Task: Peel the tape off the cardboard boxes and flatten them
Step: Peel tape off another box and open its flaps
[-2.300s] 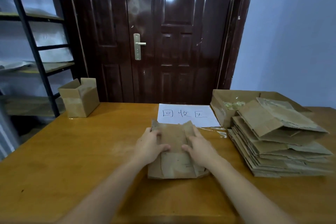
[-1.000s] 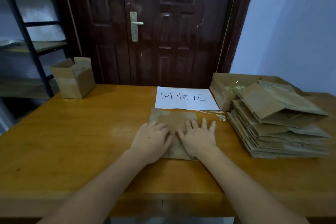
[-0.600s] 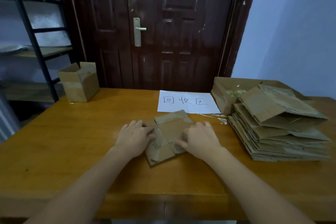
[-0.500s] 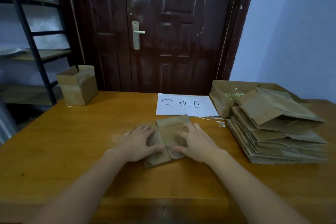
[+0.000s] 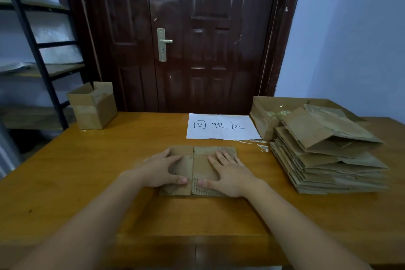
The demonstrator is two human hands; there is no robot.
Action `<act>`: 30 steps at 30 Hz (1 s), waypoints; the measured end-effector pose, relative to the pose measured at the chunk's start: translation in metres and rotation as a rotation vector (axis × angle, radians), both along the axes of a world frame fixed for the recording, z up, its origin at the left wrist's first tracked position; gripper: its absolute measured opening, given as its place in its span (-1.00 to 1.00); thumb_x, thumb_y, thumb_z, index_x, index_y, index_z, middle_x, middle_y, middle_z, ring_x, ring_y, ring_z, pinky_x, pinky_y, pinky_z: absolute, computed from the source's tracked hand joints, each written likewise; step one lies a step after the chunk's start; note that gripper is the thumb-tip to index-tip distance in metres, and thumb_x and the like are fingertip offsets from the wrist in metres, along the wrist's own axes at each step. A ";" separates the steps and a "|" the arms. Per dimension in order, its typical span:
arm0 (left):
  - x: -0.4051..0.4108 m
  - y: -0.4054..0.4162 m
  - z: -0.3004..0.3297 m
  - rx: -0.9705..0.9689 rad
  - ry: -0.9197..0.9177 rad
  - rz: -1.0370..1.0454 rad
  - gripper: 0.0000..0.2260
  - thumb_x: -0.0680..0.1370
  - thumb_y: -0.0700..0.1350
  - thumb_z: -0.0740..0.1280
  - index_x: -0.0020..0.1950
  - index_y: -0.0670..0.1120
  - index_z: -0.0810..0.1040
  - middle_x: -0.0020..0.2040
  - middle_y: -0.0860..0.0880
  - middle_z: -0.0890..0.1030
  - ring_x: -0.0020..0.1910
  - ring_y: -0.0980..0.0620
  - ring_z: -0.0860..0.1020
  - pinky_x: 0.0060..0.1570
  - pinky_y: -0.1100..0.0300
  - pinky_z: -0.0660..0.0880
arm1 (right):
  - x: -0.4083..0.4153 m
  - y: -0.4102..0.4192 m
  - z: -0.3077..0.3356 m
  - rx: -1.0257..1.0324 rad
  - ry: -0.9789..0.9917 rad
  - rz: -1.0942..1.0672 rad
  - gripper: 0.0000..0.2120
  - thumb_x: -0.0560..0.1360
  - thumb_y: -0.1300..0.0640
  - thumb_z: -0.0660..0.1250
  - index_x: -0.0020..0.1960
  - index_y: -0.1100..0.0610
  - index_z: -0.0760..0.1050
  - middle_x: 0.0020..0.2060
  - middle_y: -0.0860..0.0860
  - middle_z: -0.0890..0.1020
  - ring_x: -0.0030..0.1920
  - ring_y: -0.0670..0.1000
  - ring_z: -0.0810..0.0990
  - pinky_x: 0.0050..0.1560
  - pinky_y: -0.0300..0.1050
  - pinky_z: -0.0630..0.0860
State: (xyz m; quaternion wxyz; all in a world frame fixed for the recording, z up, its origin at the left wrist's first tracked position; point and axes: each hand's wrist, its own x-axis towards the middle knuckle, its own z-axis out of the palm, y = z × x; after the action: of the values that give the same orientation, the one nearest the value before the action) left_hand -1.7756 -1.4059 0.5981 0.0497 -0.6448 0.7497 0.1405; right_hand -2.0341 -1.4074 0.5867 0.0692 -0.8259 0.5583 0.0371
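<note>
**Operator:** Cardboard, one box [image 5: 198, 169], lies pressed flat on the bench [image 5: 87, 182] right in front of me, short of the white paper sign [image 5: 221, 126]. I judge this is the flattening step for this piece, close to done.

**Second:** How do the hands sit?

**Operator:** My left hand [image 5: 161, 170] covers the left half, my right hand [image 5: 232, 174] the right half. Both lie palm down, fingers [image 5: 221, 156] straight and spread, gripping nothing, only pressing. The thumbs point inward and nearly meet over the middle seam at the near edge. Both forearms reach in from the bench's near edge.

**Second:** Any tape left on it?

**Operator:** I cannot tell; the hands hide much of the surface.

**Second:** Next?

**Operator:** I would say the flat piece belongs on the stack of flattened boxes [image 5: 328, 160] at my right. That calls for curling fingers under an edge to lift it. One upright open box [image 5: 94, 105] waits at the far left corner, not yet flattened.
</note>
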 end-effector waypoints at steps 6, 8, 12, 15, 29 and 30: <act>-0.017 0.022 -0.012 -0.167 0.177 0.162 -0.16 0.48 0.46 0.32 0.65 0.12 0.19 0.63 0.02 0.25 0.58 -0.09 0.19 0.51 -0.13 0.20 | -0.005 0.005 -0.002 -0.047 -0.071 -0.318 0.03 0.43 -0.61 -0.11 0.66 0.04 -0.07 0.62 0.19 0.09 0.61 0.23 0.05 0.58 0.28 -0.02; -0.021 0.028 -0.010 -0.174 0.276 0.203 -0.17 0.48 0.39 0.39 0.65 0.09 0.23 0.65 0.00 0.21 0.61 -0.10 0.13 0.54 -0.13 0.14 | -0.004 0.009 -0.003 -0.056 -0.165 -0.329 -0.05 0.46 -0.56 0.02 0.64 0.02 0.05 0.59 0.18 0.17 0.58 0.24 0.13 0.55 0.29 0.06; -0.031 0.040 0.004 -0.216 0.553 0.245 -0.17 0.48 0.13 0.55 0.65 0.00 0.23 0.65 0.03 0.08 0.59 -0.07 0.19 0.49 -0.04 0.32 | -0.003 0.018 0.013 -0.117 -0.345 -0.352 -0.14 0.43 -0.43 0.32 0.58 -0.06 0.15 0.52 0.08 0.22 0.47 0.14 0.27 0.42 0.17 0.37; -0.044 0.037 0.032 -0.280 0.706 0.278 -0.22 0.47 -0.02 0.58 0.62 -0.01 0.30 0.61 0.08 0.10 0.55 -0.05 0.25 0.25 0.00 0.55 | -0.010 0.013 0.049 -0.167 -0.387 -0.361 -0.16 0.42 -0.35 0.41 0.56 -0.02 0.23 0.58 0.05 0.09 0.49 0.17 0.23 0.46 0.17 0.34; -0.287 -0.059 0.151 -0.153 1.031 -0.021 -0.13 0.32 0.02 0.71 0.51 -0.20 0.40 0.33 0.00 0.32 0.21 -0.02 0.52 0.22 0.14 0.53 | -0.262 -0.006 0.217 -0.321 -0.307 -0.471 -0.24 0.48 -0.15 0.49 0.52 0.20 0.36 0.53 0.08 0.29 0.50 0.13 0.29 0.42 -0.06 0.24; -0.304 -0.062 0.144 -0.136 0.993 -0.035 -0.12 0.33 0.05 0.70 0.52 -0.20 0.40 0.37 -0.03 0.31 0.25 -0.05 0.53 0.28 0.09 0.53 | -0.278 -0.008 0.208 -0.293 -0.305 -0.499 -0.23 0.48 -0.17 0.48 0.53 0.20 0.34 0.55 0.09 0.28 0.51 0.13 0.29 0.44 -0.05 0.23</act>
State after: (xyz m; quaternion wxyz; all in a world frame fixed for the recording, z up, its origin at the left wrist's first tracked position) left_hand -2.0796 -1.4682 0.7416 -0.3528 -0.4894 0.7010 0.3804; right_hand -2.3117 -1.4158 0.7950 0.0395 -0.6607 0.7262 -0.1858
